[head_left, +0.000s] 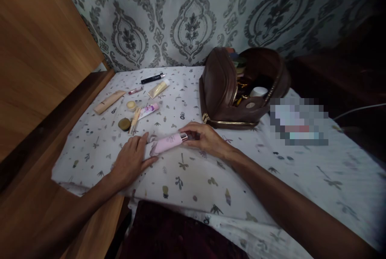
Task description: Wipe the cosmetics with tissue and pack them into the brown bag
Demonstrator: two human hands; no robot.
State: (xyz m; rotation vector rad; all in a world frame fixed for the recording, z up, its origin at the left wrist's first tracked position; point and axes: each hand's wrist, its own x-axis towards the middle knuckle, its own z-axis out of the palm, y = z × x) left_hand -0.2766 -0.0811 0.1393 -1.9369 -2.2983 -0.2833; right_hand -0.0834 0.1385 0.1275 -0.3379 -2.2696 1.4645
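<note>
A pale pink cosmetic tube (166,144) with a silver collar lies slantwise between my hands, low over the patterned cloth (193,188). My left hand (129,158) is closed around its whitish lower end. At the collar, my right hand (208,140) pinches the dark, see-through cap end; its fingertips partly hide the cap. Just beyond my left hand lie a small cream-coloured tube (134,120), a white and purple tube (148,109) with a pink cap, and a round olive-gold pot (124,124).
Behind my right hand stands an unzipped brown bag (221,86) with a white-lidded jar (258,91) inside. Farther back lie a beige tube (109,102), a yellowish tube (159,89), a black pen-like tube (151,78) and a yellow-lidded jar (131,105). A wooden panel (45,46) rises at left.
</note>
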